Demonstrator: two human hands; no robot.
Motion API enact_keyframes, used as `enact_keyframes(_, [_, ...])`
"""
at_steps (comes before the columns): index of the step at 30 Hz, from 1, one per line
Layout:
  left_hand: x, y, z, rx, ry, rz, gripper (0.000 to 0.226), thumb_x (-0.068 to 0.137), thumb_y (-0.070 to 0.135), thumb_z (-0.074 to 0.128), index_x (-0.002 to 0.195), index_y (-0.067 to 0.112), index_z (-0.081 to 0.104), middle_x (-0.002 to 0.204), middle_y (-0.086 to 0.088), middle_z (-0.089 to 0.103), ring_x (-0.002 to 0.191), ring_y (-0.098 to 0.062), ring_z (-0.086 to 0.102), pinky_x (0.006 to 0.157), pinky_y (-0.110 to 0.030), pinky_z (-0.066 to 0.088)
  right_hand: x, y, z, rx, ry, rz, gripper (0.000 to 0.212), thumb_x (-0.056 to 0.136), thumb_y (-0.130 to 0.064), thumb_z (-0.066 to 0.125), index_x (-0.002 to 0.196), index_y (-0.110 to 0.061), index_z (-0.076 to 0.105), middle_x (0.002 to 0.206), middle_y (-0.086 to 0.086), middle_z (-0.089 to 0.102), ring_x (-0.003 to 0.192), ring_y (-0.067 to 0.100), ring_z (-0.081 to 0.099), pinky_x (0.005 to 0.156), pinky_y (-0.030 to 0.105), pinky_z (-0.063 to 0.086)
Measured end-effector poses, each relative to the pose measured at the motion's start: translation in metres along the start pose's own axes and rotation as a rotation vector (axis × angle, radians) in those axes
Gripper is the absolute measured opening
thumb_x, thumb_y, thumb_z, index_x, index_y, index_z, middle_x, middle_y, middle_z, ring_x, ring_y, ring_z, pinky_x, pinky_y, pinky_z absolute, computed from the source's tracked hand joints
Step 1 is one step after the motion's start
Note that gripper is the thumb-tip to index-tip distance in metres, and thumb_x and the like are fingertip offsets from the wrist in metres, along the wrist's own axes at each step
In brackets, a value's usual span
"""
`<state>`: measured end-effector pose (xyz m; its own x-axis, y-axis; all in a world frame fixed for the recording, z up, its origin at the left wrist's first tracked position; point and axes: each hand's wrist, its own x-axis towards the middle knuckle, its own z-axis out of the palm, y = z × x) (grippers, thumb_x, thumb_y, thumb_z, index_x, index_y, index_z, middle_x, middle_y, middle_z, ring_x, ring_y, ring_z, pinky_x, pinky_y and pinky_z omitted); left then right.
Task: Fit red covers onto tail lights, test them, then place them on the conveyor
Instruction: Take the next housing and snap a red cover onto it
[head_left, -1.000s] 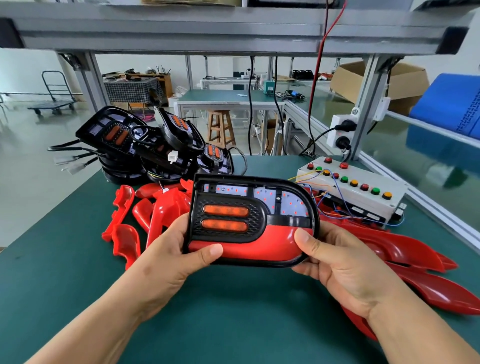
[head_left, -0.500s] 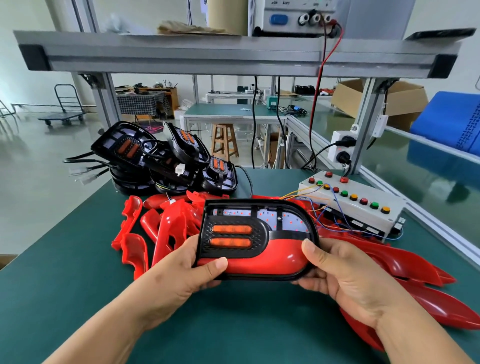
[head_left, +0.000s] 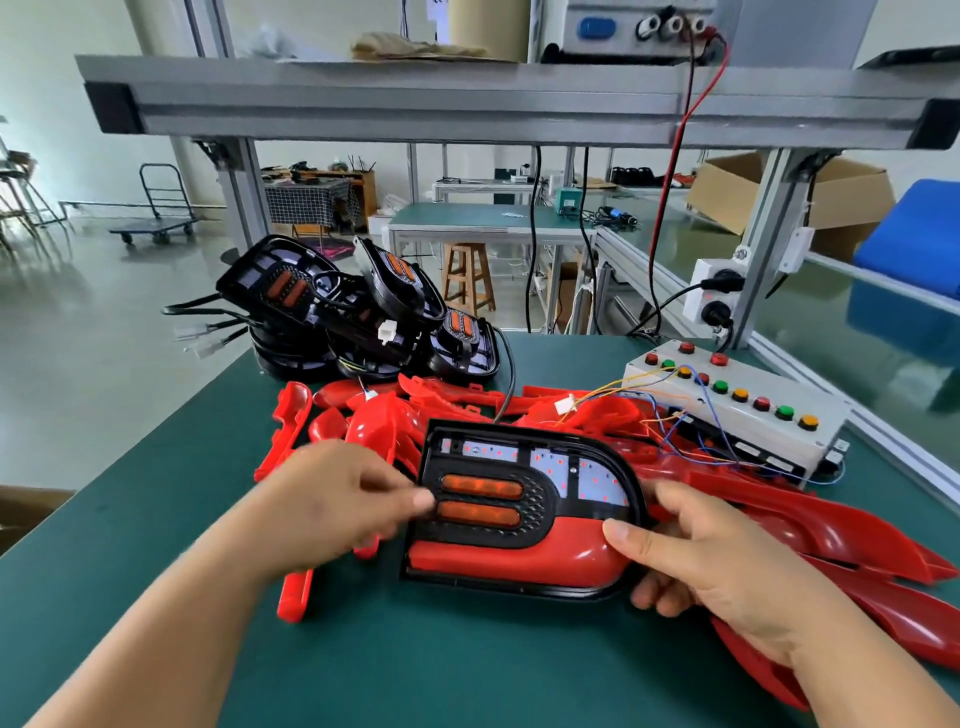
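Note:
A black tail light (head_left: 519, 462) with two orange lenses lies low over the green bench, a red cover (head_left: 509, 558) fitted along its lower edge. My right hand (head_left: 701, 561) grips its right end, thumb on the red cover and fingers underneath. My left hand (head_left: 322, 509) is blurred at the light's left edge; its thumb tip touches the black frame and its fingers are loosely curled, not under the light. A black cable runs from the light's back. The grey test box (head_left: 737, 410) with coloured buttons stands behind on the right.
Bare tail lights (head_left: 332, 306) with cables are stacked at the back left. Loose red covers (head_left: 384, 421) lie behind the light, and longer red parts (head_left: 831, 535) on the right. The green conveyor (head_left: 831, 322) runs past the aluminium rail. A shelf beam (head_left: 467, 104) crosses overhead.
The tail light has come down towards the bench. My left hand has let go of its left end and moves beside it. My right hand keeps its grip.

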<state>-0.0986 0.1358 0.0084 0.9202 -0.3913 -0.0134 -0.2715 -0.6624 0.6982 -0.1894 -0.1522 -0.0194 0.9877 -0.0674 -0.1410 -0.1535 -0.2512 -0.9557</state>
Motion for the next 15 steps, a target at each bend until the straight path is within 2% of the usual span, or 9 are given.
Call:
enact_keyframes(2, [0.012,-0.008,-0.017,0.128,0.267,-0.063,0.022,0.086,0.035,0.069,0.069,0.021,0.069,0.063,0.001,0.068,0.062,-0.008,0.062,0.056,-0.029,0.048,0.001,0.001,0.0,-0.04,0.017,0.001,0.049,0.063,-0.046,0.076,0.106,-0.024,0.066,0.083,0.011,0.073,0.058,0.022,0.065,0.048,0.024,0.046])
enact_keyframes(4, [0.024,-0.016,-0.03,0.319,0.396,-0.13,0.012,0.085,0.039,0.069,0.084,0.028,0.063,0.081,0.004,0.067,0.086,-0.017,0.063,0.066,-0.03,0.04,0.002,0.0,0.0,-0.07,0.022,-0.005,0.029,0.076,-0.036,0.074,0.102,-0.023,0.068,0.083,0.012,0.073,0.057,0.021,0.064,0.048,0.025,0.047])
enact_keyframes(7, [0.039,-0.029,-0.026,0.492,0.22,-0.258,0.059,0.081,0.052,0.069,0.127,0.021,0.05,0.113,-0.004,0.064,0.111,-0.026,0.056,0.081,-0.032,0.041,0.002,0.001,0.0,-0.121,0.031,-0.02,0.015,0.084,-0.03,0.07,0.097,-0.023,0.07,0.081,0.011,0.072,0.056,0.02,0.065,0.049,0.025,0.048])
enact_keyframes(9, [0.045,-0.033,-0.017,0.516,0.197,-0.262,0.072,0.082,0.051,0.068,0.139,0.016,0.041,0.118,-0.006,0.063,0.115,-0.027,0.055,0.087,-0.032,0.043,0.002,0.001,0.0,-0.138,0.043,-0.018,0.012,0.084,-0.031,0.071,0.095,-0.025,0.071,0.08,0.011,0.072,0.057,0.019,0.065,0.05,0.025,0.049])
enact_keyframes(12, [0.049,-0.031,-0.016,0.467,0.245,-0.258,0.059,0.088,0.039,0.066,0.137,0.013,0.05,0.116,-0.01,0.064,0.115,-0.03,0.055,0.087,-0.032,0.041,0.002,0.003,0.0,-0.165,0.061,-0.019,0.012,0.082,-0.034,0.073,0.092,-0.027,0.072,0.079,0.011,0.071,0.056,0.018,0.065,0.051,0.025,0.05])
enact_keyframes(15, [0.049,-0.028,-0.021,0.315,0.292,-0.234,0.028,0.091,0.025,0.064,0.111,0.006,0.066,0.099,-0.016,0.068,0.098,-0.033,0.06,0.082,-0.035,0.045,0.003,0.004,0.0,-0.175,0.067,-0.022,0.014,0.082,-0.037,0.072,0.093,-0.029,0.072,0.079,0.007,0.072,0.057,0.016,0.066,0.052,0.023,0.05])
